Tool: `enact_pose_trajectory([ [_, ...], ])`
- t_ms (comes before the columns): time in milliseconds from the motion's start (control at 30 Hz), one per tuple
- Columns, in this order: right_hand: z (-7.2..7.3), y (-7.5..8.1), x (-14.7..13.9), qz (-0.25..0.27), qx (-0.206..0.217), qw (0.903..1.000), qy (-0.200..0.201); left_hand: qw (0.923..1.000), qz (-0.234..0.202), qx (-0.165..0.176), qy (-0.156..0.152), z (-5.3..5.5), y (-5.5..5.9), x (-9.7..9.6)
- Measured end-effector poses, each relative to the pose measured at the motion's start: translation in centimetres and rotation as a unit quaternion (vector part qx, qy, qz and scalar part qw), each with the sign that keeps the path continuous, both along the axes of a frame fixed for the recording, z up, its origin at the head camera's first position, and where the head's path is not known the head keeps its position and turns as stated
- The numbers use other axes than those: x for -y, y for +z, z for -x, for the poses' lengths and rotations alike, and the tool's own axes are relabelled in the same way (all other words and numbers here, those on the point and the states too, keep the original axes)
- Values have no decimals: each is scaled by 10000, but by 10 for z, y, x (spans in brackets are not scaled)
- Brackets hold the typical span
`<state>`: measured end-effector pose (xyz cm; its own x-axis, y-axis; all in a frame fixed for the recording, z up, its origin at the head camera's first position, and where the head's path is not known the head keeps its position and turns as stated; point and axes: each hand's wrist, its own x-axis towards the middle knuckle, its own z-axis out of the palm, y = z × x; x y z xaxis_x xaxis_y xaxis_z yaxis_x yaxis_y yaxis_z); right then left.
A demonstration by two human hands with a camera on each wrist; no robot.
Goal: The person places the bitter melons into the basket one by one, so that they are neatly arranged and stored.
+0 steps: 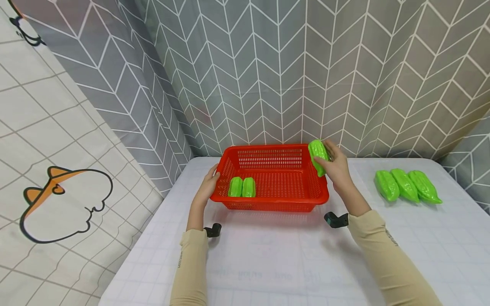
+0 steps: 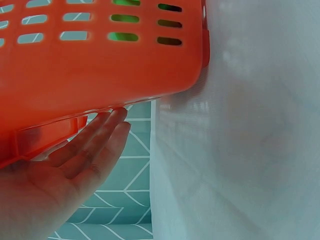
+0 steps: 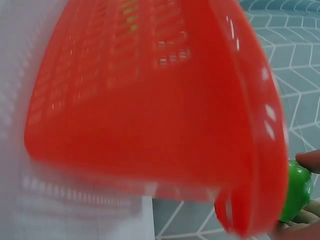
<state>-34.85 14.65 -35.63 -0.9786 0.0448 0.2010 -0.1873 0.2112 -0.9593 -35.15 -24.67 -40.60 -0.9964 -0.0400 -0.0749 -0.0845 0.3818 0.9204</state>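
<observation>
Three vegetables right of the basket

Over the basket you have room to pass across the middle and right of its open top, with two pods taking up the near left corner inside. Your left hand blocks the left rim, the pod in your right hand stands at the right one, and the curtain rises close behind. Rightward, bare table separates the basket from three pods.
</observation>
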Motion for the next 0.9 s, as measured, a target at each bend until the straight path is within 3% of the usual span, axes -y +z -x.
enact_pose_trajectory([
  [700, 4, -2, 53, 473, 122, 9972, 559, 10000, -16, -17, -15, 0, 0, -1],
  [900, 4, -3, 69, 321, 246, 9974, 604, 10000, 35, -20, -11, -2, 2, -1],
])
